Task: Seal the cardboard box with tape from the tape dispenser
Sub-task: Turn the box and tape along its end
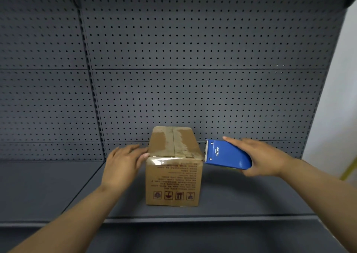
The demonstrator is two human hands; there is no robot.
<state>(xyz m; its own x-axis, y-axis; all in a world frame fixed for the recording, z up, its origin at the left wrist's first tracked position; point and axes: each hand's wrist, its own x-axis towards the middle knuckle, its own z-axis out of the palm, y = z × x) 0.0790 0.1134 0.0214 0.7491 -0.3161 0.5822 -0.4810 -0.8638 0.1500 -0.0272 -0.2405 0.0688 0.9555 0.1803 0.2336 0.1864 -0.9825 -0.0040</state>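
A brown cardboard box [173, 175] stands on the dark grey shelf [241, 194], its flaps down and old tape along the top seam. Clear tape lies over its front top edge. My left hand [123, 163] rests flat against the box's left top corner, fingers spread. My right hand [260, 158] grips a blue tape dispenser [226, 155], whose toothed blade sits at the box's right top edge.
A grey pegboard back wall [193, 78] rises right behind the box. The shelf's front lip [193, 219] runs across below. A white wall [340, 98] lies to the right.
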